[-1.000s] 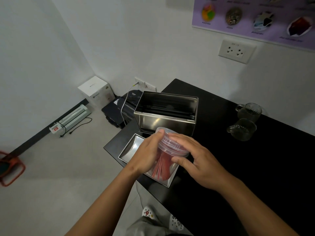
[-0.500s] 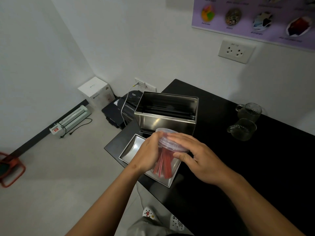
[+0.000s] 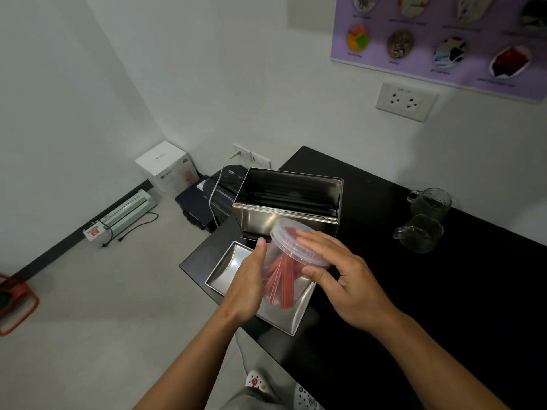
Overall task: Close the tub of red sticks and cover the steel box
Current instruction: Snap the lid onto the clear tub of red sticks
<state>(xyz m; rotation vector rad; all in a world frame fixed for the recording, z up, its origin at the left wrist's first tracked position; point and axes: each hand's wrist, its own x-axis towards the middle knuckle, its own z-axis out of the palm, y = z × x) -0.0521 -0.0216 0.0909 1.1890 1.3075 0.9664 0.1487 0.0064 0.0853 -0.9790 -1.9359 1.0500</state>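
Note:
A clear plastic tub [image 3: 281, 272] holding red sticks is tilted above the steel lid [image 3: 233, 266], which lies upside down on the black table's near left corner. My left hand [image 3: 247, 287] grips the tub's left side. A clear round lid [image 3: 291, 241] sits on the tub's mouth, and my right hand [image 3: 337, 273] lies across it with fingers on top and thumb against the rim. Behind them stands the steel box [image 3: 288, 201], its top uncovered and its inside dark.
Two glass cups [image 3: 426, 220] stand at the right on the black table [image 3: 444, 291]. On the floor left of the table are a black machine [image 3: 219, 196], a white carton [image 3: 167, 168] and a laminator [image 3: 124, 211]. The table's edge runs just under the steel lid.
The tub has tilted more and risen a little. My right hand has slid back off the lid's far part, so more of the lid shows.

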